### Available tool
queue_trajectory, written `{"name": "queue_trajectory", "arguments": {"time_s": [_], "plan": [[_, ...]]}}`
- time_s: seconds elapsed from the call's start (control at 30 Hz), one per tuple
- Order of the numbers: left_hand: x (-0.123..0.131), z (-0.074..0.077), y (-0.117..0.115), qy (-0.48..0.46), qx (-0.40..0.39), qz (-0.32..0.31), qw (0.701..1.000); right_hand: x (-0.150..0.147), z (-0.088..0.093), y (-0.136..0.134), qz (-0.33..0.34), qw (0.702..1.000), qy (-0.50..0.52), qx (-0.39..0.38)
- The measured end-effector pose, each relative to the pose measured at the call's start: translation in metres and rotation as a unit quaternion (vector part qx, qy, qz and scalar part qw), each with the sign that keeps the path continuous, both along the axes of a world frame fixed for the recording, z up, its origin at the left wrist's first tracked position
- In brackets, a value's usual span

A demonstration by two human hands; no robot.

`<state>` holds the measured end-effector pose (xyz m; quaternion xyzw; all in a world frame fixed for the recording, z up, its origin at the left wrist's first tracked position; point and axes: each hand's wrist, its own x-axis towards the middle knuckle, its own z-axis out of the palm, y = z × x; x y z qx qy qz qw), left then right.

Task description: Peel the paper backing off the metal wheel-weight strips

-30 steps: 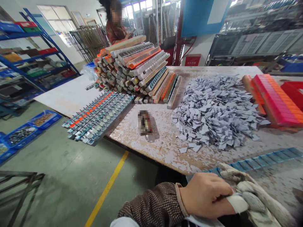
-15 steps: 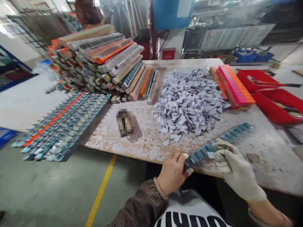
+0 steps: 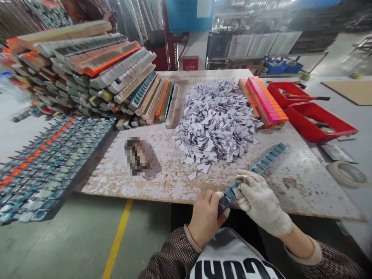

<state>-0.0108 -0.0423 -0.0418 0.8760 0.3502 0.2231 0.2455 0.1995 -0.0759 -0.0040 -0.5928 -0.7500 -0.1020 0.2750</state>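
Note:
My left hand point(image 3: 205, 214), bare but with white coverings on the thumb and a fingertip, is closed around the near, dark end of a long narrow bar point(image 3: 269, 159). Blue segments with dark lines between them run along its top. The bar slants away to the right across the table's front edge. In a whitish knit glove, my right hand point(image 3: 258, 201) lies against the bar just beyond my left hand, its fingers bent and pinched together. Whatever they pinch is hidden. Beyond both hands lies a heap of small white chips point(image 3: 216, 120), a few of them loose at its near side.
Stacked bars point(image 3: 87, 73) rise at the back left, above a panel of blue-grey strips point(image 3: 58, 162). A partly blurred block point(image 3: 136, 157) sits on the worn table point(image 3: 171, 186). Pink and orange bars point(image 3: 266, 100), red trays point(image 3: 319, 120) and a tape roll point(image 3: 347, 173) are at right.
My view has turned right, so the table's contents appear farther left. My right hand has come closer to my left along the bar. The white chip seen at its fingers no longer shows.

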Motion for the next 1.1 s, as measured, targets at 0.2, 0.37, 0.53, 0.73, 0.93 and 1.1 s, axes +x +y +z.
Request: {"name": "queue_trajectory", "arguments": {"time_s": [0.2,0.37,0.53,0.73,0.93,1.1], "plan": [[0.001,-0.001,0.0,-0.017,-0.004,0.0,1.0,0.001,0.004,0.005,0.021,0.999,-0.023,-0.041],[0.0,-0.002,-0.001,-0.029,-0.005,0.006,1.0,-0.001,0.0,0.004,0.03,0.999,-0.013,-0.02],[0.004,-0.009,-0.003,-0.027,-0.003,0.015,1.0,-0.004,-0.004,0.008,0.031,0.997,-0.047,-0.05],[-0.006,0.0,0.009,-0.033,-0.028,-0.047,0.998,0.005,-0.016,0.009,0.052,0.998,-0.019,-0.026],[-0.039,0.033,0.075,0.013,-0.032,0.022,0.999,-0.005,-0.025,0.006,0.088,0.993,0.076,-0.03],[-0.03,0.039,0.138,0.159,0.014,0.126,0.979,-0.017,-0.022,0.006,0.108,0.988,0.098,-0.043]]}}
